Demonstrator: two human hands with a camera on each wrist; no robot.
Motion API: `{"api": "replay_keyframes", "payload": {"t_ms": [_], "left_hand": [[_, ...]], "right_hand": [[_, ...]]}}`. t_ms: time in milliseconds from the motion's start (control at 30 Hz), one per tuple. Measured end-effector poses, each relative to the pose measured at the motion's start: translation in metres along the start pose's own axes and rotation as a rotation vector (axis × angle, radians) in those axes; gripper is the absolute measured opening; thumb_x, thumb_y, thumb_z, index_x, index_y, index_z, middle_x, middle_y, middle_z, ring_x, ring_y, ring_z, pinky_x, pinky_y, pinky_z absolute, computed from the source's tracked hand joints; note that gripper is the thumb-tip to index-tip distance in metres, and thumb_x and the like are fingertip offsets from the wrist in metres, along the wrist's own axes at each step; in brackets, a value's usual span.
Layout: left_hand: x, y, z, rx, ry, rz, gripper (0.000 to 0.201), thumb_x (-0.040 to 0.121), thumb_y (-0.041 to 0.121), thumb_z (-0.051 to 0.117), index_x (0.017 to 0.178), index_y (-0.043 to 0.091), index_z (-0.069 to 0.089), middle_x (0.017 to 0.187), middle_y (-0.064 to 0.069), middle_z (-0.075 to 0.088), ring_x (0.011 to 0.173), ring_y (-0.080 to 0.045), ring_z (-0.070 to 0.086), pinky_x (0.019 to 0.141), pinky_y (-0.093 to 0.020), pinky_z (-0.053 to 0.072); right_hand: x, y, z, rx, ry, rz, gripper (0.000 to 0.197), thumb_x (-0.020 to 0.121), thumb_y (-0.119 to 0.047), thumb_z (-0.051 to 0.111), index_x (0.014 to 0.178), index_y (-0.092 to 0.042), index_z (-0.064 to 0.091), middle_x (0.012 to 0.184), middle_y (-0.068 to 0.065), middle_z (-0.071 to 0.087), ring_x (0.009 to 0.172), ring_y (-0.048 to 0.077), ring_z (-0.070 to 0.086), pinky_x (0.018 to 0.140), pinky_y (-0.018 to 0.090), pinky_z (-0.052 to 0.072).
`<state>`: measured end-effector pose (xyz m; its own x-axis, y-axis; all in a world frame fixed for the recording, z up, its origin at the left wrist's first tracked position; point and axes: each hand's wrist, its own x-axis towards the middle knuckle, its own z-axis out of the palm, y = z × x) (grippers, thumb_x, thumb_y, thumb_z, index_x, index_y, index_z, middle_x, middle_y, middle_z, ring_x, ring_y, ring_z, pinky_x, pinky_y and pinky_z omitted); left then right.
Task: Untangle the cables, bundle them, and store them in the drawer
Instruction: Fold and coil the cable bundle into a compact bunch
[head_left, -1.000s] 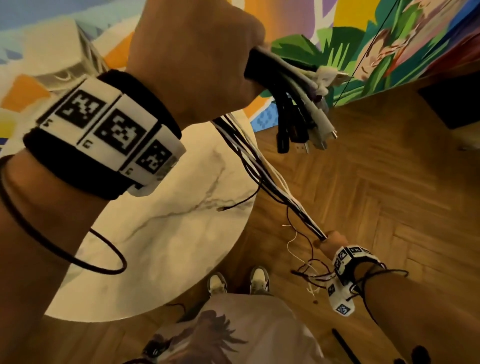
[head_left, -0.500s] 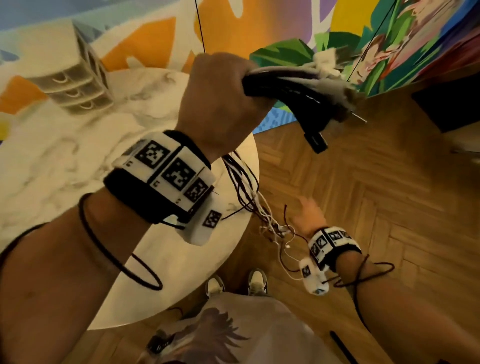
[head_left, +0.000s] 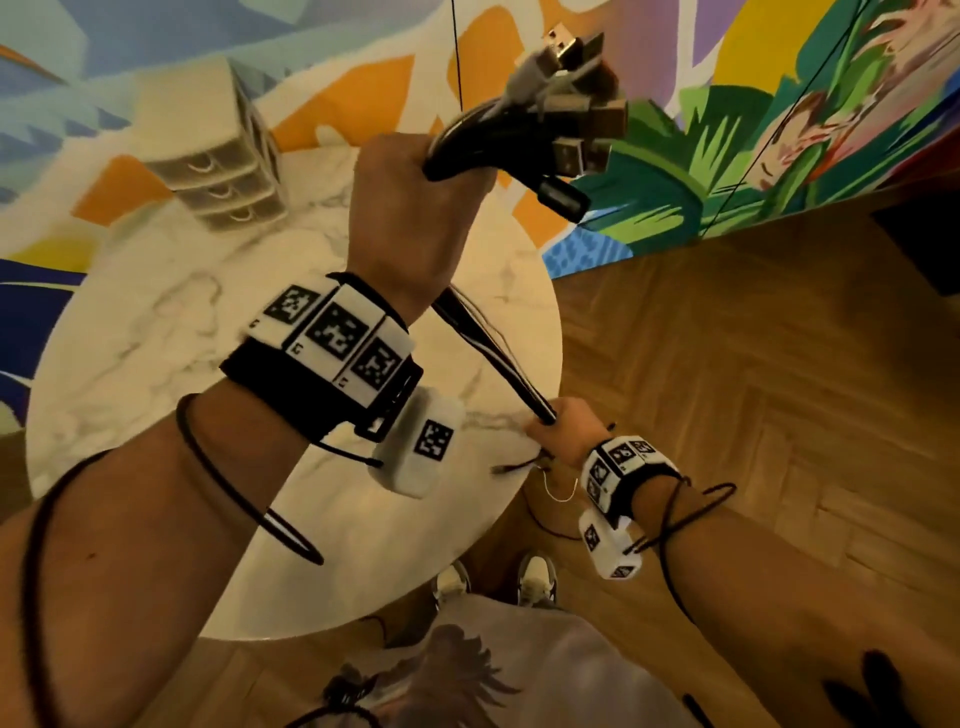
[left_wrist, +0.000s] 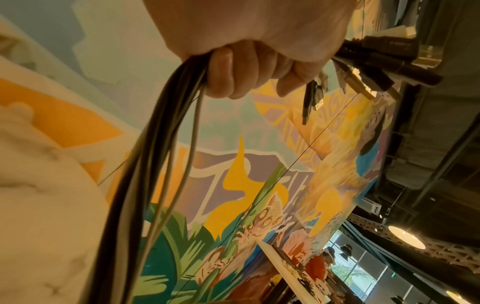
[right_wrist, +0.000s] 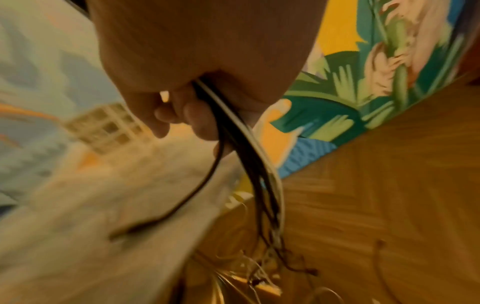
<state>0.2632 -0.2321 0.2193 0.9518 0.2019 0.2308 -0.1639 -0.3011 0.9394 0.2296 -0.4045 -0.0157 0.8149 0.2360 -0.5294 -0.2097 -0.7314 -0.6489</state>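
Black and white cables gathered straight: left hand fingers gripping plug end, right hand fingers gripping below. Coiling, drawer unit storage remain.

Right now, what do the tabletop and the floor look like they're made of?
Tabletop: pale marble or a marble-look slab, going by the grey veins and smooth, faintly glossy surface. Floor: wood parquet, warm brown blocks laid in herringbone with a satin sheen.

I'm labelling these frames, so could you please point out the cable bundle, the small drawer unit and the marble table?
cable bundle (head_left: 498, 358): head view, the taut stretch between both hands.
drawer unit (head_left: 228, 171): head view, its middle drawer front.
marble table (head_left: 156, 332): head view, bare top left of the wrist.
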Motion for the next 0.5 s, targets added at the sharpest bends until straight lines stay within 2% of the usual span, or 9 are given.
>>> {"api": "replay_keyframes", "payload": {"t_ms": [67,133,167,233,300,367,433,500], "left_hand": [[-0.003,-0.002,-0.004,0.052,-0.013,0.043,0.03,0.069,0.031,0.055,0.042,0.02,0.045,0.042,0.0,0.028,0.047,-0.019,0.021,0.044,-0.036,0.017],[-0.007,-0.006,-0.004,0.111,-0.038,0.101,0.041,0.074,0.032,0.056,0.057,-0.005,0.057,0.048,-0.018,0.041,0.048,-0.028,0.027,0.044,-0.035,0.024],[-0.009,-0.006,-0.004,0.12,-0.053,0.123,0.048,0.076,0.033,0.057,0.064,-0.013,0.059,0.051,-0.023,0.046,0.049,-0.032,0.031,0.046,-0.038,0.028],[-0.01,-0.006,-0.005,0.124,-0.067,0.163,0.051,0.079,0.034,0.058,0.064,-0.015,0.057,0.052,-0.025,0.043,0.052,-0.031,0.028,0.049,-0.038,0.026],[-0.01,-0.005,-0.005,0.142,-0.063,0.179,0.05,0.079,0.034,0.057,0.061,-0.013,0.054,0.052,-0.025,0.038,0.051,-0.015,0.023,0.049,-0.034,0.021],[-0.011,-0.006,-0.004,0.119,-0.07,0.168,0.049,0.077,0.033,0.057,0.062,-0.013,0.054,0.053,-0.026,0.037,0.052,-0.014,0.024,0.05,-0.037,0.022],[-0.013,-0.011,-0.002,0.04,-0.077,0.116,0.048,0.073,0.032,0.057,0.063,-0.015,0.053,0.052,-0.023,0.034,0.053,-0.019,0.023,0.05,-0.037,0.021],[-0.015,-0.019,-0.001,-0.042,-0.057,0.015,0.047,0.066,0.032,0.054,0.06,-0.015,0.049,0.048,-0.014,0.027,0.05,-0.017,0.02,0.048,-0.033,0.018]], "right_hand": [[0.0,0.015,0.002,-0.082,-0.026,0.032,0.029,0.087,-0.029,0.063,0.06,-0.025,0.052,0.061,-0.004,0.056,0.057,0.014,0.054,0.055,0.028,0.042],[0.003,0.02,0.004,-0.148,-0.05,0.065,0.02,0.088,-0.032,0.061,0.071,-0.024,0.058,0.07,0.0,0.063,0.065,0.017,0.061,0.059,0.029,0.047],[0.004,0.022,0.005,-0.185,-0.046,0.088,0.017,0.088,-0.034,0.06,0.078,-0.021,0.062,0.075,0.002,0.065,0.07,0.019,0.062,0.061,0.03,0.048],[0.006,0.027,0.009,-0.236,-0.011,0.114,0.024,0.09,-0.039,0.059,0.089,-0.015,0.066,0.081,0.004,0.064,0.079,0.023,0.064,0.065,0.03,0.046],[0.011,0.032,0.014,-0.237,0.002,0.11,0.027,0.089,-0.042,0.058,0.093,-0.015,0.066,0.085,0.005,0.065,0.086,0.026,0.065,0.065,0.029,0.043],[0.013,0.031,0.018,-0.221,0.021,0.097,0.03,0.085,-0.044,0.062,0.098,-0.018,0.065,0.094,0.007,0.068,0.093,0.029,0.065,0.069,0.032,0.047],[0.014,0.02,0.016,-0.302,0.068,0.086,0.041,0.076,-0.047,0.065,0.108,-0.023,0.058,0.108,0.006,0.061,0.105,0.03,0.058,0.083,0.039,0.048],[0.009,-0.003,0.009,-0.341,0.136,0.019,0.061,0.071,-0.045,0.071,0.123,-0.025,0.047,0.124,0.004,0.049,0.118,0.028,0.046,0.095,0.043,0.041]]}}
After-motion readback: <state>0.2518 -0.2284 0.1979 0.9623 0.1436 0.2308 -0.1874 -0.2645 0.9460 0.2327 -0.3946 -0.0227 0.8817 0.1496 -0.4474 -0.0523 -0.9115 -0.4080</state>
